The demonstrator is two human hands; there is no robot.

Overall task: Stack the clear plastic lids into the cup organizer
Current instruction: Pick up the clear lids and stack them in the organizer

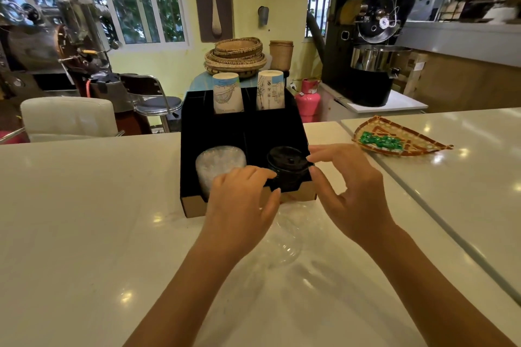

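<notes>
The black cup organizer [197, 127] stands on the white counter in front of me. Its front left slot holds a stack of clear plastic lids [220, 162]; its front right slot holds a stack of black lids [287, 163]. Two paper cup stacks [227, 93] stand in the rear slots. More clear lids [287, 242] lie on the counter just before the organizer, faint and partly under my hands. My left hand [242, 203] hovers at the organizer's front edge with its fingers curled. My right hand [349, 191] is spread beside the black lids, fingertips near their rim. Neither hand visibly grips anything.
A woven tray [400, 138] with green packets lies on the counter to the right. A seam [423, 205] divides the counter into two slabs. Behind the counter are a white chair [67, 118], a stool, a pink gas cylinder [308, 101] and coffee roasting machines.
</notes>
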